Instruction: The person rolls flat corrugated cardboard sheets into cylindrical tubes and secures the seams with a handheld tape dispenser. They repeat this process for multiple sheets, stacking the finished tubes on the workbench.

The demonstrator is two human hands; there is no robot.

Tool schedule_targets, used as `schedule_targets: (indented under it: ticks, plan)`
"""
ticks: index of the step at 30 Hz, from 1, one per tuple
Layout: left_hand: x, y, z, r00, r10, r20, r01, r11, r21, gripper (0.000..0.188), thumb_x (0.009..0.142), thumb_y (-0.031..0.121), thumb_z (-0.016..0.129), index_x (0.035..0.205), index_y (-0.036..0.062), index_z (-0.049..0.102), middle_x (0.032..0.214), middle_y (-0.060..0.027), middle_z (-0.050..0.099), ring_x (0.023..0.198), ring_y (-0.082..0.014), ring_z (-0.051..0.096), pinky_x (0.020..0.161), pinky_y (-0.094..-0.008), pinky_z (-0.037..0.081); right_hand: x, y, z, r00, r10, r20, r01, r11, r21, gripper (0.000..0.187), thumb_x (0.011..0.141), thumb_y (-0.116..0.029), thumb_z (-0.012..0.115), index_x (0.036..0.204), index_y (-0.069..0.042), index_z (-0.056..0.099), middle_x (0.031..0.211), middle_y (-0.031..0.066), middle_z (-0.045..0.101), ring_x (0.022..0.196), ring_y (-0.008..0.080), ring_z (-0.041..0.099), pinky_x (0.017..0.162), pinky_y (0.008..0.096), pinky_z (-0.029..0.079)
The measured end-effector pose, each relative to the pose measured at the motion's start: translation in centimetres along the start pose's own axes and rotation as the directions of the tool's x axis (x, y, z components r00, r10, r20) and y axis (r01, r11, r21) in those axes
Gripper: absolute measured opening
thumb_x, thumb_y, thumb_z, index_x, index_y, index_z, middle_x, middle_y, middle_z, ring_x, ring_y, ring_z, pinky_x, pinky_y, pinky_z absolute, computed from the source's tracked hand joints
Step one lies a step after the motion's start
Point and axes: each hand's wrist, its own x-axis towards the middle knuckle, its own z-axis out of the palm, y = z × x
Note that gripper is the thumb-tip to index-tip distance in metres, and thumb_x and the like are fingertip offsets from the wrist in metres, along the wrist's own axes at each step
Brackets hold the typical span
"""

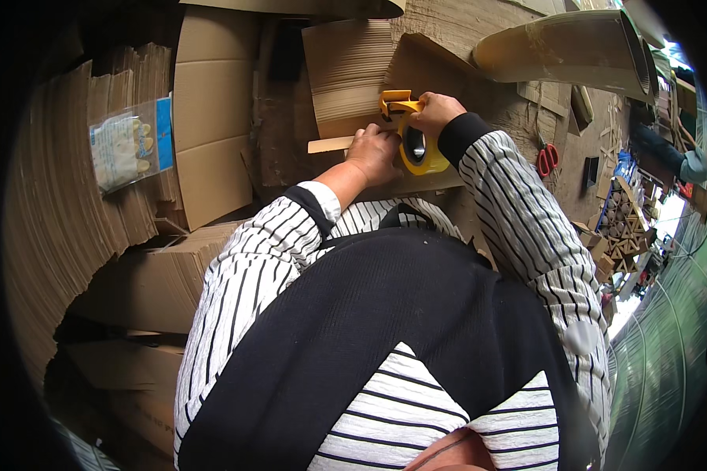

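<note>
At the upper centre of the frame, the right hand (440, 115) clasps an orange tape dispenser (397, 96) carrying a glossy, dark-centred yellow roll (429, 165); the left hand (372, 152) curls at a cardboard strip (329, 145), whether pinching it I cannot tell

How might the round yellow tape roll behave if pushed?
The round yellow tape roll looks fairly stiff, keeping its ring shape; its rounded edge might roll, though the attached orange bracket-shaped dispenser could make it tip.

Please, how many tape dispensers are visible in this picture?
1: a yellow tape dispenser, gripped by the right hand, just right of the left hand. Others may be hidden.
</note>
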Motion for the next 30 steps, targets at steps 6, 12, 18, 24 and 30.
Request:
schedule_targets:
  ticks: [6,12,18,24,30]
  plan:
    - [0.1,-0.3,0.8,0.999,-0.015,-0.036,0.016,1.0,0.023,0.051,0.066,0.036,0.079,0.107,0.0102,0.062,0.107,-0.0062,0.064,0.114,-0.0267,0.05,0.095,-0.0419,0.039,-2.9,0.8,1.0,0.993,-0.059,-0.099,0.067,0.995,0.071,0.049,0.078,-0.035,0.065,0.11,0.001,0.062,0.099,0.0236,0.069,0.098,0.0357,0.067,0.087,0.0404,0.053]
    - [0.4,-0.8,1.4,0.996,0.012,-0.09,-0.006,0.998,0.064,0.05,0.068,0.037,0.077,0.109,0.0122,0.062,0.11,-0.0053,0.062,0.112,-0.0256,0.05,0.094,-0.0423,0.039,-6.6,0.7,0.6,0.998,-0.038,-0.052,0.043,0.995,0.089,0.067,0.077,-0.027,0.066,0.134,0.003,0.047,0.108,0.0277,0.065,0.102,0.0391,0.063,0.09,0.0409,0.05]
    - [0.5,-0.5,0.8,0.998,0.011,-0.059,-0.005,0.994,0.11,0.055,0.066,0.038,0.08,0.111,0.013,0.061,0.103,-0.005,0.061,0.11,-0.0244,0.052,0.092,-0.0404,0.04,-11.1,2.6,2.1,0.968,-0.12,-0.222,0.152,0.98,0.131,0.067,0.076,-0.026,0.065,0.135,0.0,0.045,0.105,0.0289,0.063,0.096,0.0428,0.063,0.085,0.0468,0.051]
    - [0.1,-0.5,1.2,0.972,0.075,-0.223,-0.065,0.997,0.052,0.039,0.071,0.028,0.076,0.105,0.0147,0.061,0.099,-0.0049,0.063,0.102,-0.0249,0.056,0.087,-0.0396,0.042,-15.5,3.5,3.8,0.976,-0.086,-0.198,0.104,0.991,0.081,0.073,0.079,-0.028,0.067,0.144,-0.014,0.038,0.1,0.0202,0.06,0.087,0.0377,0.064,0.076,0.0445,0.053]
    - [0.6,-0.2,-0.1,0.994,0.001,-0.106,-0.003,1.0,-0.016,0.033,0.076,0.019,0.068,0.107,0.0143,0.059,0.104,-0.0048,0.064,0.104,-0.0276,0.055,0.087,-0.0425,0.043,-15.7,7.0,9.2,0.962,-0.144,-0.233,0.197,0.955,0.222,0.079,0.075,-0.023,0.07,0.146,-0.02,0.035,0.101,0.0178,0.054,0.088,0.0365,0.061,0.078,0.0434,0.053]
